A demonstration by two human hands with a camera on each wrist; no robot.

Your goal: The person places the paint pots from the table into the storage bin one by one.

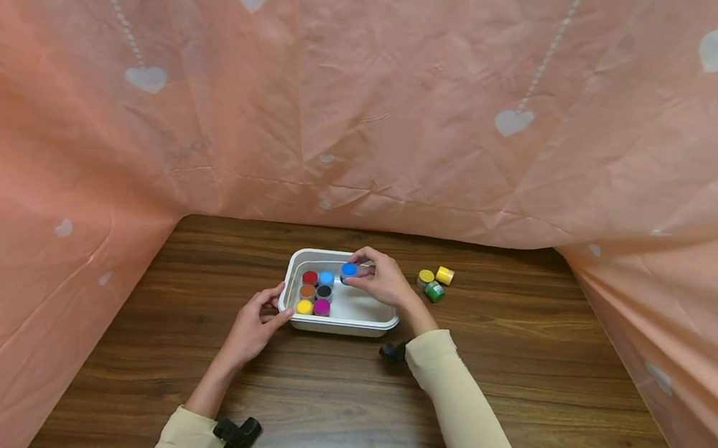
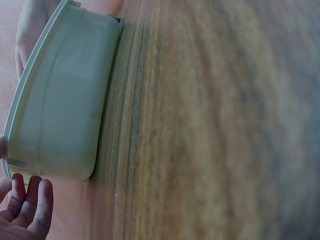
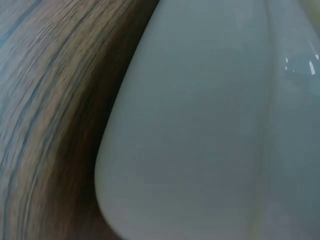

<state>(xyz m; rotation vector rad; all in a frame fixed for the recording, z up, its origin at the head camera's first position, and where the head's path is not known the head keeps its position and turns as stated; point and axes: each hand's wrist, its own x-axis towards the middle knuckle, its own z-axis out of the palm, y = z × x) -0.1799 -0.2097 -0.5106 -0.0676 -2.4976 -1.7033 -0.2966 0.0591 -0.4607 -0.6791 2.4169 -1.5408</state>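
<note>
A white plastic tray (image 1: 359, 323) stands on the table. In its left half are small paint jars with coloured lids: a red jar (image 1: 310, 278), a light blue jar (image 1: 326, 279), an orange-brown jar (image 1: 307, 291), a black jar (image 1: 324, 292), a yellow jar (image 1: 304, 307) and a purple jar (image 1: 321, 308). My right hand (image 1: 382, 278) pinches a blue-lidded paint jar (image 1: 349, 271) over the tray's back middle. My left hand (image 1: 253, 323) grips the tray's left end, thumb at the front corner; its fingers (image 2: 44, 205) touch the end wall in the left wrist view.
Right of the tray, on the wooden table (image 1: 516, 340), a yellow-lidded jar (image 1: 425, 279) stands beside a tipped yellow jar (image 1: 445, 275) and a tilted green jar (image 1: 435, 291). A pink curtain (image 1: 376, 110) with white hearts encloses the back and sides.
</note>
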